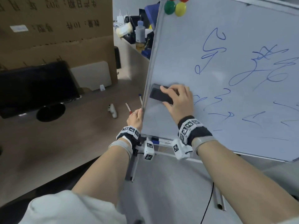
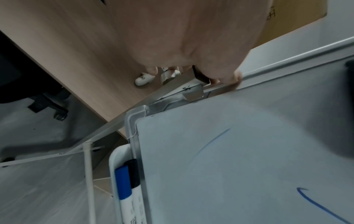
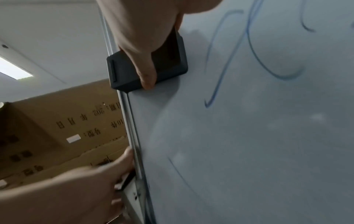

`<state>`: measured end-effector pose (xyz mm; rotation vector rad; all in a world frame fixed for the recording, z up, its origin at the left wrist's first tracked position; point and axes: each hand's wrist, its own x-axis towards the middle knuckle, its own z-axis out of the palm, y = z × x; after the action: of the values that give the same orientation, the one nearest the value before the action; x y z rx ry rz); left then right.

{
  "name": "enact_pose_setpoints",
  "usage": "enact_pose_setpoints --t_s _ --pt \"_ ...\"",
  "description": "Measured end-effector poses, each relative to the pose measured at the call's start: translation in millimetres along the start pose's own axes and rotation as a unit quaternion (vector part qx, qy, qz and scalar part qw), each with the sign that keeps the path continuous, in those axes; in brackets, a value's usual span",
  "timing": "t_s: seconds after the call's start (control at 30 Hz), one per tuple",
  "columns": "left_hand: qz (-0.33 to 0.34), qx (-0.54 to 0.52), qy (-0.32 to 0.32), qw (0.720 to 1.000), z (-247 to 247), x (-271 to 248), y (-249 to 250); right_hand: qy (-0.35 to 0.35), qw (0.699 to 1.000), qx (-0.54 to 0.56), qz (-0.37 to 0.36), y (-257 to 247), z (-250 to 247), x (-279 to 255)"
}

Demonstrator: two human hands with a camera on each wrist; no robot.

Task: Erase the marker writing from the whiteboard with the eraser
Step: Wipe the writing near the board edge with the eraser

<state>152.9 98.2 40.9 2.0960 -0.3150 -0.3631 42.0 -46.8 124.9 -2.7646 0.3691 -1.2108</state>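
Observation:
A whiteboard [image 1: 186, 50] on a stand fills the right of the head view, covered with blue marker writing [image 1: 212, 50]. My right hand [image 1: 176, 101] grips a black eraser [image 1: 159, 94] and presses it flat on the board near its left edge. The right wrist view shows the eraser [image 3: 172, 63] under my fingers [image 3: 145, 69], with blue strokes [image 3: 220, 63] beside it. My left hand [image 1: 136, 118] grips the board's left frame edge [image 1: 149, 70], thumb on the front, as the left wrist view shows at the frame [image 2: 268, 68]. The board around the eraser looks wiped.
A wooden desk [image 1: 64, 135] at left holds a dark monitor [image 1: 35, 88], cardboard boxes [image 1: 56, 29], loose markers [image 1: 128, 108] and a small white device [image 1: 112, 110]. Blue and black markers [image 2: 124, 184] lie in the board's tray. Magnets [image 1: 174, 7] sit at the board's top.

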Motion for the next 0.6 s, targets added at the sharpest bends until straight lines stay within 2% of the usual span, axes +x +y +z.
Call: enact_pose_setpoints --t_s 0.13,0.3,0.4,0.53,0.6 --pt "0.0 0.004 0.01 1.0 3 -1 1 -0.035 0.999 -0.01 -0.02 3 6 -18" --pt "0.003 0.008 0.032 0.999 8 1 -4 -0.161 0.986 -0.032 -0.007 12 43 -77" --pt "-0.007 0.027 0.037 0.999 12 0 -10 -0.205 0.978 -0.048 -0.002 18 55 -103" --pt "-0.025 0.029 0.04 0.998 9 -4 -5 -0.187 0.981 -0.053 -0.015 23 47 -104" --pt "-0.052 0.033 0.024 0.998 6 -6 0 -0.136 0.989 -0.053 -0.007 18 31 -80"
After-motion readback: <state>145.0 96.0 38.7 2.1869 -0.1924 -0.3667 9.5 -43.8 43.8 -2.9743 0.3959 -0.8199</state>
